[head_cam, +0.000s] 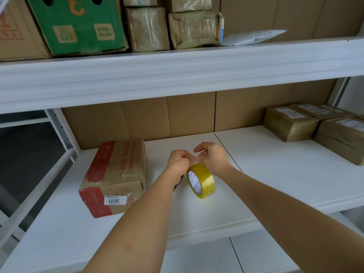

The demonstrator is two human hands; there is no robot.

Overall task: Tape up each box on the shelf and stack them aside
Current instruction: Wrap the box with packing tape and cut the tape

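Observation:
A yellow roll of clear tape (201, 180) hangs just above the white shelf (256, 174), between my wrists. My left hand (178, 160) and my right hand (211, 157) meet above the roll, and their fingertips pinch the loose end of the tape between them. A brown and red cardboard box (116, 174) with a white label reading 3011 lies on the shelf to the left of my left forearm, apart from the roll. Tape shines across its top.
Several taped brown parcels (315, 127) sit stacked at the shelf's far right. The upper shelf (177, 75) carries a green carton (78, 24), wrapped parcels and a white mailer. Cardboard lines the back wall. A metal upright stands at the left.

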